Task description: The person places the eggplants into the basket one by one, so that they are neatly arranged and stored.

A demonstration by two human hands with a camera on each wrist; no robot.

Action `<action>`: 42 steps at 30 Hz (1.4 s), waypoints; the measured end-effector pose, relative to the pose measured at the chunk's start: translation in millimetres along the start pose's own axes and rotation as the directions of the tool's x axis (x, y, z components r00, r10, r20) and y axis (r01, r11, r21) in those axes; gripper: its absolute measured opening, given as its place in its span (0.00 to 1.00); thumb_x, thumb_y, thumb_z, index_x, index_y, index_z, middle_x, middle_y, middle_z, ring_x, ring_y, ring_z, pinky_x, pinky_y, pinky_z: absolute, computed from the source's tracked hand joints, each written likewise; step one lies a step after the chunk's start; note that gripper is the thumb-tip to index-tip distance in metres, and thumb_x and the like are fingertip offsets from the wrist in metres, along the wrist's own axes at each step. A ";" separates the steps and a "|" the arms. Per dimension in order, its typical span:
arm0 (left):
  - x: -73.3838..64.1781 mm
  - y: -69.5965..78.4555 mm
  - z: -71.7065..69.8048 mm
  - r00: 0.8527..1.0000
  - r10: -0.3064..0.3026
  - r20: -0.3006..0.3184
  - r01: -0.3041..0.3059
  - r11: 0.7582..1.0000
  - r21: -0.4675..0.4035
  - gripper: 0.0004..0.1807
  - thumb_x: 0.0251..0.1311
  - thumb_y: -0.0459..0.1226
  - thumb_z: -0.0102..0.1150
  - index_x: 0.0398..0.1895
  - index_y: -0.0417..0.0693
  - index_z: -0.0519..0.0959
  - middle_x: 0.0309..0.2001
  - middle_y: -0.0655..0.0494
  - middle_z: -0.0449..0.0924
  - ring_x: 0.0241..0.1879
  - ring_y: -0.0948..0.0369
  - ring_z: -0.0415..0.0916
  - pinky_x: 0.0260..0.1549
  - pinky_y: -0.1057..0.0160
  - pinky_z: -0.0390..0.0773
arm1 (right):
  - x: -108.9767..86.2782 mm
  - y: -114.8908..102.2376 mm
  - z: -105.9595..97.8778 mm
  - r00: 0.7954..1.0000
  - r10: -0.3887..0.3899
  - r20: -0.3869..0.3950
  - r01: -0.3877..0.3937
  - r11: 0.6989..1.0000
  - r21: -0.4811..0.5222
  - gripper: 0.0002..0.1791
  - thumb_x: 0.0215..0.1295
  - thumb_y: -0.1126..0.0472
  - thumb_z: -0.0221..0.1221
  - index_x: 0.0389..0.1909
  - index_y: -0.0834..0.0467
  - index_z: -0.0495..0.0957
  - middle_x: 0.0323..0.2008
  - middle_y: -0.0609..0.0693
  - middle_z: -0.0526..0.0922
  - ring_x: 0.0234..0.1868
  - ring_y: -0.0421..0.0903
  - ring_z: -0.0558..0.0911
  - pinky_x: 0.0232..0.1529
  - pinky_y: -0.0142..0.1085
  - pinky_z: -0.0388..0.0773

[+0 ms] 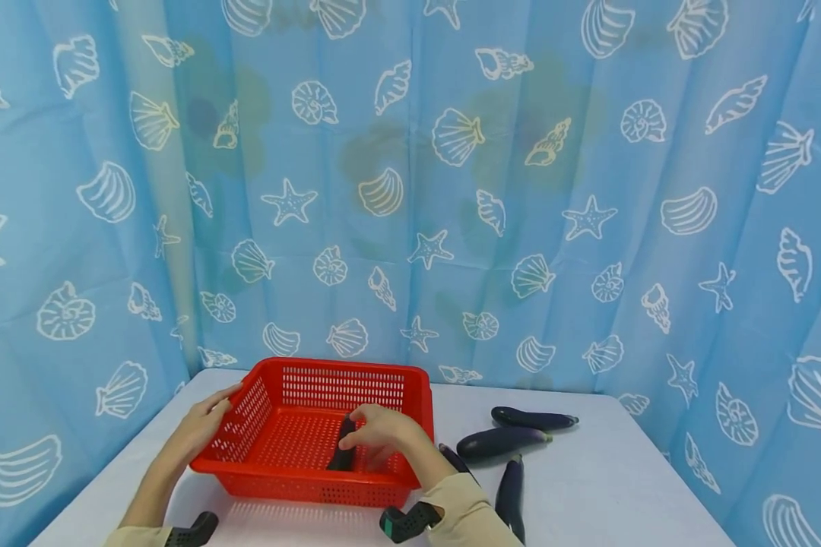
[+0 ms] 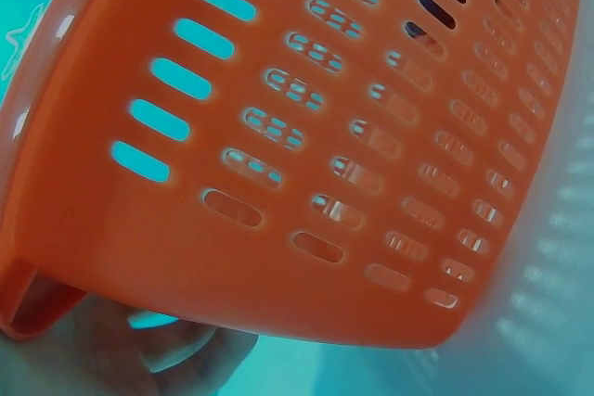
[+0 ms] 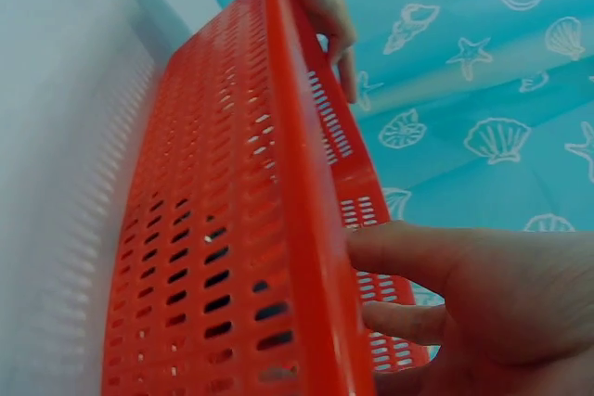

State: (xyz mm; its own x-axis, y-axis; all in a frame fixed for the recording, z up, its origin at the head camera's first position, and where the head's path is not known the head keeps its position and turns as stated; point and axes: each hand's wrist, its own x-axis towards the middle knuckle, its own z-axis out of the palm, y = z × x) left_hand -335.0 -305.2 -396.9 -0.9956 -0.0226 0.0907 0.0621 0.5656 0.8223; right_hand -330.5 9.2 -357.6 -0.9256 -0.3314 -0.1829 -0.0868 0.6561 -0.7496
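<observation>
A red slotted plastic basket (image 1: 246, 456) stands on the white table. My left hand (image 1: 201, 425) grips its left rim, the fingers bent over the edge; in the left wrist view those fingers (image 2: 176, 350) show beyond the rim. My right hand (image 1: 383, 429) reaches over the basket's right part, thumb and fingers apart. Below it, a dark eggplant (image 1: 343, 456) lies inside, partly covered by the thumb in the head view. In the right wrist view the right hand (image 3: 501, 294) is beside the rim, its fingertips partly hidden, and dark patches show through the basket's slots.
To the right of the basket lie several more eggplants: one at the back (image 1: 534, 418), a thicker one (image 1: 499, 442), one nearer (image 1: 511, 490), and one partly behind the right forearm (image 1: 454, 458). A blue shell-patterned curtain (image 1: 410, 190) encloses the table (image 1: 622, 471).
</observation>
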 end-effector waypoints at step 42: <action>2.3 -2.1 2.5 1.000 -0.008 -0.010 0.008 1.000 -0.016 0.28 0.76 0.41 0.32 0.76 0.43 0.54 0.67 0.28 0.63 0.44 0.55 0.77 0.38 0.59 0.85 | -69.2 71.9 -96.1 0.983 -0.032 -0.182 0.048 0.995 0.084 0.38 0.59 0.45 0.66 0.68 0.52 0.66 0.55 0.58 0.80 0.43 0.49 0.83 0.37 0.43 0.86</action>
State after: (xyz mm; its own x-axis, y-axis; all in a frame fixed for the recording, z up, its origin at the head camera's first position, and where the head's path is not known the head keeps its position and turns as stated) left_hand -337.6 -304.3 -399.8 -0.9954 -0.0356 0.0895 0.0550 0.5519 0.8321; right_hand -308.1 144.5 -337.7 -0.9740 -0.2230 -0.0397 -0.1000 0.5805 -0.8081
